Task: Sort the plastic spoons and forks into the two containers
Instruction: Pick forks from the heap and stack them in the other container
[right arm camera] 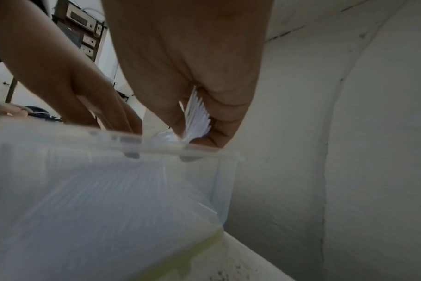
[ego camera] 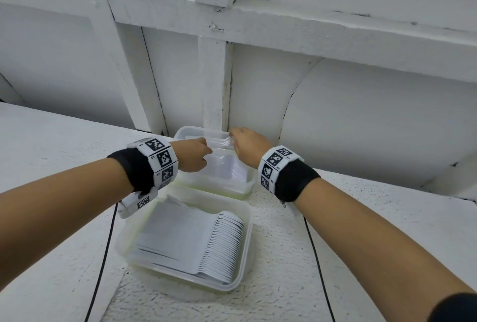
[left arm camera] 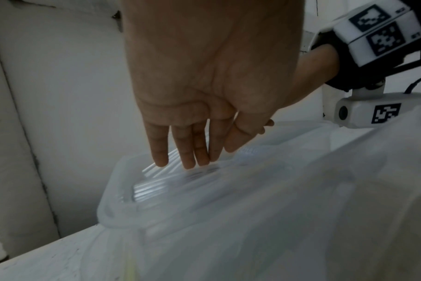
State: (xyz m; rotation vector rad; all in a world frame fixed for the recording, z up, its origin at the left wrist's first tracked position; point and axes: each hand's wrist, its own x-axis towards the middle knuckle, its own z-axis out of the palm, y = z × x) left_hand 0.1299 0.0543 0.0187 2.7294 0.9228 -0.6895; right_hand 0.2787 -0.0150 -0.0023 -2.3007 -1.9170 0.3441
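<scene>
Your right hand point(right arm camera: 192, 106) pinches white plastic forks point(right arm camera: 196, 116) over the far clear container point(ego camera: 180, 133); your left hand point(ego camera: 195, 155), fingers straight, steadies them. The near clear container point(ego camera: 246, 244) holds stacked white spoons point(ego camera: 224, 244); sorting looks nearly complete.

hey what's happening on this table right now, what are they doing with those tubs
A person is sorting white plastic cutlery into two clear containers. The near container already holds a neat nested stack of spoons. Both hands are over the far container: the right hand pinches a bundle of forks at the tine end, and the left hand rests straight fingers on the handle end, easing the bundle down into the container.
</scene>
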